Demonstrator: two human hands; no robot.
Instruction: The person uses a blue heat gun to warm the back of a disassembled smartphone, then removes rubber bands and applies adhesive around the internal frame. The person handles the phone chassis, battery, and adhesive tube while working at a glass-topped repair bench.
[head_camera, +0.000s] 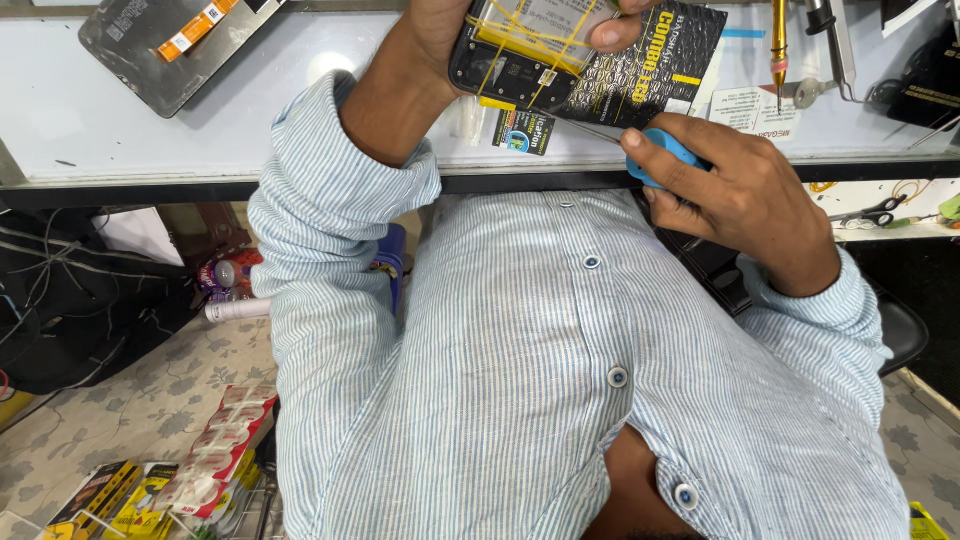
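Bright, even light falls from above onto the glossy white counter (150, 120), which throws back a round glare spot well to the left of the fingers (610, 35) at the top edge. The pale blue striped cotton shirt (520, 380) is sharp and evenly lit. Below the counter, the patterned grey floor (130, 410) sits dimmer, and straight lines bend slightly toward the frame's edges.

bare white worktop (120, 110) at left, black panel (165, 45) and tools (815, 45) crowding far edge
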